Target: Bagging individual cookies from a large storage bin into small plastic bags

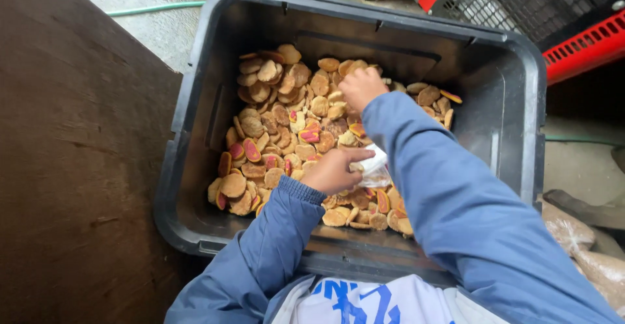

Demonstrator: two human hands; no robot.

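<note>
At frame centre, the left hand (333, 171) pinches a small clear plastic bag (374, 168) shut-fingered. The right hand (360, 88), just above it, closes on round tan biscuits (280, 135) heaped in the black plastic tub (514, 96); what it holds is hidden.

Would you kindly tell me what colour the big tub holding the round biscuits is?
The tub is dark grey to black, seen best in the head view.

A black tub (514, 109) holds round tan biscuits (273, 129); the left hand (333, 171) pinches a clear plastic bag (374, 168); the right hand (360, 88) reaches into the pile.
</note>
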